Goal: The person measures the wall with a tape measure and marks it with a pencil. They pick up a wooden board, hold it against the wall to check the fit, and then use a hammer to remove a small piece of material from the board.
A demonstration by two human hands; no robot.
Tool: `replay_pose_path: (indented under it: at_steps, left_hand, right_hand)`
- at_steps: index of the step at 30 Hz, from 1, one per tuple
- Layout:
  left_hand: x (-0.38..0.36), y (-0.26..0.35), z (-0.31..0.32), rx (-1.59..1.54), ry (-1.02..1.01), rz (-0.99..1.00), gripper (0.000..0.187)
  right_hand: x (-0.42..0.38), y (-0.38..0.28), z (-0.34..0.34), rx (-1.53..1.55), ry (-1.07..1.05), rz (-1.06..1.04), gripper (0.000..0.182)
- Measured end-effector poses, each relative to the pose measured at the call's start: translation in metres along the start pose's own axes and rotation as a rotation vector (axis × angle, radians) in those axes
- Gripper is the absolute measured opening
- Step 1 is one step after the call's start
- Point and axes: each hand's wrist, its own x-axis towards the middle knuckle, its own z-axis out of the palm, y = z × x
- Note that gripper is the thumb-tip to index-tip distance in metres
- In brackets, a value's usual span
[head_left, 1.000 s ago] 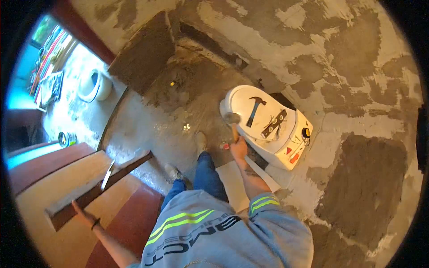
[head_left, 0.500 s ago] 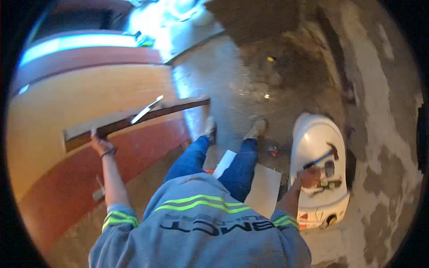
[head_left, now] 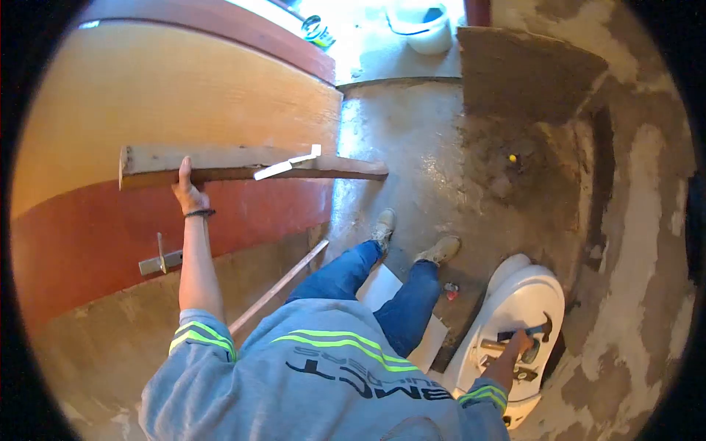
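My left hand (head_left: pixel 190 197) is closed round the lower edge of a long wooden beam (head_left: pixel 243 163), its thumb up on the near face. A white angled strip (head_left: pixel 288 163) lies across the beam toward its far end. At the right, my right hand (head_left: pixel 518 344) is over the white toilet (head_left: pixel 526 294), among tools on its lid. A hammer (head_left: pixel 545 328) with a blue handle lies at the fingers, beside other small tools. What the right fingers hold is too small to make out.
A door (head_left: pixel 184 88) in yellow and red, with a metal handle (head_left: pixel 161 262), stands at the left. A white bucket (head_left: pixel 429 29) is at the top. On the floor are a brown board (head_left: pixel 526 73), a yellow object (head_left: pixel 512 158) and a thin strip (head_left: pixel 279 287) near my legs.
The view has turned, so the toilet sits lower and the bucket shows more fully. My left hand still grips the beam, which now looks more level. My right hand is at the hammer's handle.
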Motion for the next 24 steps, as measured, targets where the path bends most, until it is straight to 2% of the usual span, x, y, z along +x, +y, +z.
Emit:
replay_pose_path:
  at_steps: [1, 2, 4, 6, 8, 9, 10, 11, 12, 13, 14, 16, 17, 18, 19, 21, 23, 24]
  left_hand:
    - [0.007, -0.006, -0.004, 0.008, 0.023, -0.005, 0.032]
    - [0.017, -0.012, -0.006, -0.056, -0.013, 0.016, 0.030]
    - [0.023, -0.017, -0.018, -0.107, -0.046, 0.040, 0.029]
    - [0.024, -0.018, -0.033, -0.163, -0.212, -0.071, 0.024]
    - [0.022, -0.022, -0.039, -0.179, -0.247, -0.080, 0.024]
    - [0.022, -0.023, -0.039, -0.197, -0.284, -0.076, 0.024]
    - [0.017, -0.023, -0.031, -0.207, -0.275, -0.084, 0.024]
    - [0.009, -0.018, -0.020, -0.199, -0.246, -0.044, 0.027]
    - [0.008, -0.015, -0.020, -0.195, -0.218, -0.001, 0.031]
    - [0.019, -0.032, -0.045, -0.045, -0.244, -0.004, 0.042]
    - [0.014, -0.028, -0.041, -0.052, -0.238, -0.009, 0.042]
    - [-0.006, -0.015, -0.015, -0.016, -0.235, 0.085, 0.048]
    - [-0.006, -0.013, -0.014, 0.033, -0.282, 0.129, 0.050]
    - [-0.005, -0.016, -0.016, 0.024, -0.278, 0.121, 0.050]
    - [-0.004, -0.021, -0.020, 0.013, -0.261, 0.075, 0.054]
    - [-0.004, -0.018, -0.014, -0.004, -0.259, 0.031, 0.059]
    - [0.006, 0.001, 0.012, -0.113, -0.427, 0.283, 0.071]
    - [0.012, 0.005, 0.017, -0.124, -0.424, 0.283, 0.071]
  right_hand:
    - [0.002, -0.004, -0.004, -0.012, -0.088, 0.088, 0.041]
    - [0.001, -0.006, -0.012, -0.034, -0.090, 0.073, 0.041]
    - [0.016, 0.016, -0.011, -0.500, 0.037, -0.592, 0.040]
    - [-0.002, 0.004, -0.026, -0.535, 0.051, -0.645, 0.042]
    - [-0.056, -0.045, -0.049, -0.098, 0.237, -0.352, 0.025]
    - [-0.099, -0.079, -0.071, 0.069, 0.295, -0.472, 0.022]
    - [-0.110, -0.086, -0.076, 0.401, -0.178, -0.376, 0.023]
    - [-0.171, -0.131, -0.097, 0.650, -0.298, -0.375, 0.029]
    - [-0.184, -0.138, -0.083, 0.805, -0.573, -0.463, 0.033]
    - [-0.249, -0.192, -0.112, 0.650, -0.671, -0.571, 0.034]
    - [-0.302, -0.230, -0.111, 0.692, -0.661, -0.740, 0.030]
    - [-0.387, -0.278, -0.080, 0.604, -0.821, -1.047, 0.029]
    - [-0.468, -0.325, -0.126, 0.446, -0.757, -1.171, 0.026]
    - [-0.507, -0.333, -0.105, 0.335, -0.776, -1.324, 0.027]
    - [-0.523, -0.317, -0.025, 0.373, -0.791, -1.569, 0.030]
    - [-0.568, -0.317, -0.020, -0.033, -1.058, -1.709, 0.028]
    - [-0.563, -0.319, -0.025, 0.032, -1.002, -1.608, 0.029]
    - [-0.556, -0.318, -0.027, 0.067, -0.973, -1.517, 0.030]
